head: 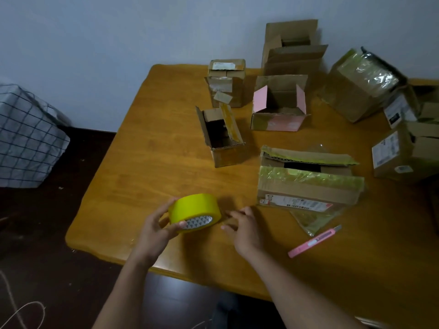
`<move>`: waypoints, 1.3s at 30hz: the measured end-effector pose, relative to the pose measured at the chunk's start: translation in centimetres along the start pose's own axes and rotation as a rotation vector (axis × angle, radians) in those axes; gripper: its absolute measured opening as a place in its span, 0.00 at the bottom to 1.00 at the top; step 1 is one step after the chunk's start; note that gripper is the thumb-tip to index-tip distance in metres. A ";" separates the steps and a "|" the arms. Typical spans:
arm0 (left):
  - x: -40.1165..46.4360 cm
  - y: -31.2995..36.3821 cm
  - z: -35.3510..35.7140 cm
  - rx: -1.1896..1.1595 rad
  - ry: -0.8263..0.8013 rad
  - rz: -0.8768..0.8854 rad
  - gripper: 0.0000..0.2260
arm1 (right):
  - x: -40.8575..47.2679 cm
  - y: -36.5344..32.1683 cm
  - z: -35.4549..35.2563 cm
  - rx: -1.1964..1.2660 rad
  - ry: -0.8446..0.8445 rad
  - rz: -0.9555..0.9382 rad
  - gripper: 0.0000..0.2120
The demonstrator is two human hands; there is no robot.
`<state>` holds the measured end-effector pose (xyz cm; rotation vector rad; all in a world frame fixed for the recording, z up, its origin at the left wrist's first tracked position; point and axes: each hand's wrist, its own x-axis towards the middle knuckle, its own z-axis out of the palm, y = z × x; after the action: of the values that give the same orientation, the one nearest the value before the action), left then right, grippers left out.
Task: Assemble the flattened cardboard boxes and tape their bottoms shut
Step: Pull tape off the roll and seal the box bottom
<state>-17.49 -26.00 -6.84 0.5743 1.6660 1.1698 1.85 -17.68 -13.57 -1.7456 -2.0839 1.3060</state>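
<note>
Wooden table set against a pale wall, seen from above, with dark flooring at left and a grid-patterned cloth bundle on the floor beside it. Near the front edge, the left hand grips a roll of yellow tape, thumb curled onto the lower rim and fingers wrapped round the far side, the roll tilted so its patterned core faces the camera. Just right of the roll, the right hand hovers with fingers loosely bent toward the tape's edge; whether the fingertips touch the roll or pinch a tape end cannot be told. To the right lies a pink utility knife, flat on the table, near a crumpled clear plastic sheet. Behind the sheet stands a wide cardboard box with greenish tape across its partly open top. Farther back are a narrow open box leaning to one side, a pink-lined open box with flaps raised, a small sealed box bearing labels, and a tall open box by the wall. At far right, a tape-wrapped box rests tilted beside two labelled boxes
</note>
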 end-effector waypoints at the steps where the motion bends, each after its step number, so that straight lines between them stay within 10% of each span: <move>1: 0.0 -0.2 0.0 -0.009 -0.003 -0.001 0.25 | 0.1 -0.1 0.0 -0.010 -0.002 0.002 0.20; 17: -0.8 -1.9 -3.8 -0.209 -0.037 -0.078 0.43 | 1.0 -1.1 1.3 -0.126 0.020 -0.140 0.17; 39: -3.3 2.5 -3.0 -0.205 -0.091 -0.030 0.39 | -2.4 -1.3 -1.0 0.010 0.094 -0.239 0.02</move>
<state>-19.21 -28.86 -2.92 0.4648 1.4523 1.2567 2.20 -19.16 -11.11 -1.4679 -2.1489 1.1426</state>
